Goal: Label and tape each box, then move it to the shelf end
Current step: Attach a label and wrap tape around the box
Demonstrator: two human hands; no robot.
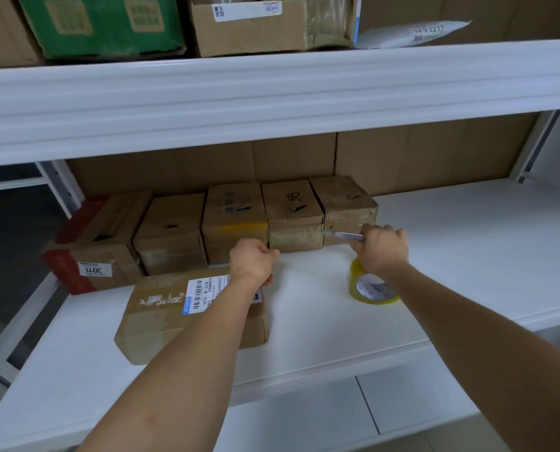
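1. A white shelf [451,243] carries a row of five cardboard boxes against a cardboard back wall; all are closed, so what is inside cannot be told.
2. The fourth box [294,220], marked "46", sits between its neighbours, its taped front face toward the person.
3. The right hand [383,247] is curled round a thin blade [343,235]. The blade lies nearly level, its long axis running left to right, its tip pointing left at the seam between the fourth box and the end box [347,203].
4. The left hand [252,261] is fisted at the fourth box's lower left corner; whether it pinches anything cannot be told.
5. A yellow tape roll [371,288] stands on the shelf just below the right wrist.
6. A labelled box [187,314] lies flat under the left forearm.
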